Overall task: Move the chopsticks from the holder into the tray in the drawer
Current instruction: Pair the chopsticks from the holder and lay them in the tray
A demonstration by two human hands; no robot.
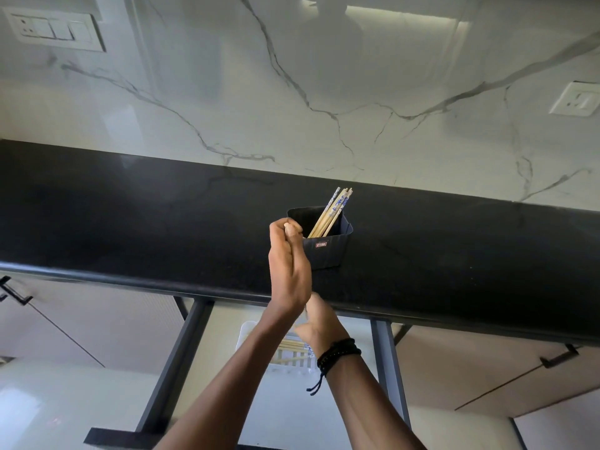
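**Where the black counter (130, 222) meets marble, a hand closes at the holder (328, 254)**

Although the view is wide and tilted, the surface reads plainly. It is a long, dark, speckled counter with a rounded front edge, backed by a glossy white marble wall (292, 92) with grey veins. A switch plate (55, 29) sits high on the wall at the left and a socket (576, 99) at the right. Below the counter, pale cabinet fronts carry dark handles, one at the left (13, 290) and one at the right (558, 358).

The black holder stands on the counter, about midway between wall and front edge. A bundle of chopsticks (331, 212) leans in it toward its far right corner, with blue-and-white patterned ends above the rim. The left hand (289, 267) is raised over the counter edge and covers the holder's left side. Its fingertips are bunched together at the left rim, but I cannot tell whether they pinch a chopstick.

Under the counter's edge an open drawer (181, 352) with dark side rails holds a white slotted tray (245, 332), where a few flat-lying chopsticks (292, 345) already rest. The right hand (319, 326), with dark beaded bracelets (337, 352) at the wrist, hangs over the tray. The left wrist crosses in front of its fingers, so their grip cannot be told. Both forearms hide much of the tray
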